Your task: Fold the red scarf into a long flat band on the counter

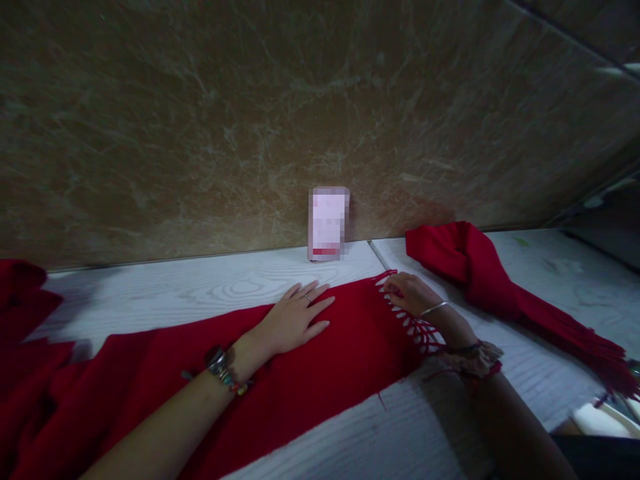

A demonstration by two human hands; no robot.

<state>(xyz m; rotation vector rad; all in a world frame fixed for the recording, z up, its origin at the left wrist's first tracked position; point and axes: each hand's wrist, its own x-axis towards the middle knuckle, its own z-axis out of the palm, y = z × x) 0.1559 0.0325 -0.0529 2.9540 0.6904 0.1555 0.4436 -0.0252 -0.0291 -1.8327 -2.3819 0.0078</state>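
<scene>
A red fringed scarf (pixel 350 340) lies spread over the white wood-grain table (pixel 200 293). My left hand (pixel 295 317) rests flat on the scarf, fingers stretched toward its fringed end. At that end my right hand (pixel 410 293) is closed at the far corner, its curled fingers on the fringe (pixel 420 333). Several tassels run out from under this hand along the scarf's edge. The fingertips of my right hand are partly hidden, so the exact strands between them are hard to make out.
A second red scarf (pixel 493 280), folded and fringed, lies to the right. More red cloth (pixel 30 307) is bunched at the left. A phone (pixel 329 223) with a blurred screen leans against the brown marbled wall (pixel 250 120) behind the table.
</scene>
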